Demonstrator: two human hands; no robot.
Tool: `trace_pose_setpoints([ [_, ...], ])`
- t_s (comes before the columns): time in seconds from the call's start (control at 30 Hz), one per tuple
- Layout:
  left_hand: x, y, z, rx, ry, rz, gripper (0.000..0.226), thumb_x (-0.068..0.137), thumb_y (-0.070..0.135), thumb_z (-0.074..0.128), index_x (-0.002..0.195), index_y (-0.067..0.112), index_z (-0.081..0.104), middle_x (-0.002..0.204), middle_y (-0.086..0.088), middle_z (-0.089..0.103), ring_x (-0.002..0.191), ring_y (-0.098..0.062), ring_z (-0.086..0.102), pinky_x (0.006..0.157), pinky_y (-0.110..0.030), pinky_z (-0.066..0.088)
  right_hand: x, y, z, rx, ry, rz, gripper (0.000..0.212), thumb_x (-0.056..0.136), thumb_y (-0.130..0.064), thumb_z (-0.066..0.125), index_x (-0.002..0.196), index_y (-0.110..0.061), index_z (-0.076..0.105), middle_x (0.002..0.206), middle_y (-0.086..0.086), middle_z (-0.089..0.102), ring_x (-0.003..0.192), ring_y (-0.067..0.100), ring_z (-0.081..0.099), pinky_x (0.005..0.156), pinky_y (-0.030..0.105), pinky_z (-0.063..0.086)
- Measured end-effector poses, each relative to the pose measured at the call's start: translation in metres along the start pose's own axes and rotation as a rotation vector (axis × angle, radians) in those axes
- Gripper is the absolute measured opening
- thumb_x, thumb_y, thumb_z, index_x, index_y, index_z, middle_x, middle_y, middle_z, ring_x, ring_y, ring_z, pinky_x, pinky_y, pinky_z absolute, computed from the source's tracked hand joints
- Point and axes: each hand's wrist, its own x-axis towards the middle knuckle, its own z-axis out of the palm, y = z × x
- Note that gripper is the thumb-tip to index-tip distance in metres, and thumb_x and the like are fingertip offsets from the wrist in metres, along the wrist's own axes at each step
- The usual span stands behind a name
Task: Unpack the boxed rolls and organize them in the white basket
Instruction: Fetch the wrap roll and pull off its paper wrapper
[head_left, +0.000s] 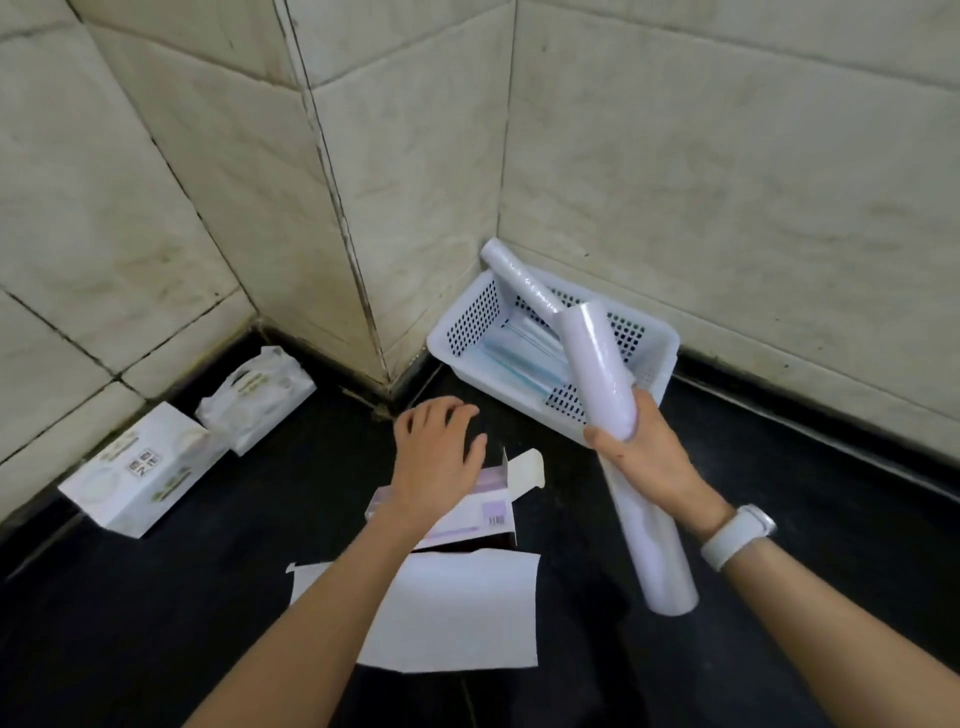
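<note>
My right hand (652, 457) grips a long white plastic-wrapped roll (602, 364) around its middle, tilted, with its upper end over the near rim of the white perforated basket (470, 317). A second white roll (522, 283) leans in the basket, its top end resting above the far left corner. Pale blue flat packs lie on the basket's floor. My left hand (439, 452) hovers with spread fingers over an opened white and purple carton (491, 514) lying on the dark floor, its end flap up.
A torn-open white carton sheet (467, 613) lies flat in front of the purple carton. At the left, a white printed box (140, 467) and a white plastic pack (260, 395) sit against the tiled wall. The basket stands in the wall's corner.
</note>
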Motion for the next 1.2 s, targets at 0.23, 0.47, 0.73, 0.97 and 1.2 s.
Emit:
trace_pose_setpoints([
  [0.23, 0.081, 0.0, 0.022, 0.021, -0.085, 0.04, 0.042, 0.093, 0.033, 0.039, 0.131, 0.017, 0.044, 0.142, -0.007, 0.039, 0.134, -0.022, 0.027, 0.113, -0.047, 0.014, 0.1, -0.046, -0.035, -0.009, 0.172, -0.149, 0.056, 0.082, -0.025, 0.06, 0.128, -0.013, 0.029, 0.11, -0.001, 0.041, 0.09, 0.013, 0.047, 0.074, 0.029, 0.043],
  [0.47, 0.107, -0.013, 0.058, 0.11, -0.13, 0.028, 0.052, 0.094, 0.04, 0.031, 0.134, 0.009, 0.042, 0.144, -0.011, 0.042, 0.137, -0.023, 0.027, 0.116, -0.039, 0.007, 0.183, -0.069, -0.007, -0.107, 0.006, -0.329, 0.059, 0.082, -0.023, 0.063, 0.131, -0.013, 0.031, 0.115, -0.004, 0.04, 0.098, 0.014, 0.044, 0.076, 0.017, 0.032],
  [0.73, 0.097, -0.02, 0.073, 0.014, 0.126, 0.084, 0.044, 0.082, 0.033, 0.044, 0.108, 0.004, 0.064, 0.105, -0.008, 0.07, 0.098, -0.021, 0.063, 0.103, -0.036, 0.027, 0.198, -0.004, 0.056, -0.411, -0.214, -0.194, 0.067, 0.082, -0.029, 0.062, 0.136, -0.01, 0.026, 0.127, 0.018, 0.047, 0.111, 0.032, 0.046, 0.089, 0.04, 0.041],
  [0.97, 0.101, -0.019, 0.074, 0.006, 0.179, 0.116, 0.036, 0.083, 0.034, 0.047, 0.097, 0.008, 0.069, 0.096, -0.004, 0.072, 0.087, -0.019, 0.065, 0.098, -0.037, 0.038, 0.216, 0.008, 0.061, -0.944, -0.045, -0.386, 0.072, 0.082, -0.042, 0.057, 0.136, -0.009, 0.023, 0.128, 0.018, 0.041, 0.11, 0.035, 0.04, 0.09, 0.048, 0.036],
  [1.2, 0.1, -0.014, 0.068, -0.062, 0.012, 0.105, 0.041, 0.089, 0.032, 0.047, 0.118, 0.005, 0.059, 0.124, -0.008, 0.062, 0.122, -0.021, 0.051, 0.111, -0.04, 0.025, 0.209, 0.013, 0.066, -1.09, -0.124, -0.336, 0.089, 0.085, -0.043, 0.053, 0.142, -0.007, -0.005, 0.146, 0.015, 0.026, 0.124, 0.033, 0.034, 0.096, 0.047, 0.036],
])
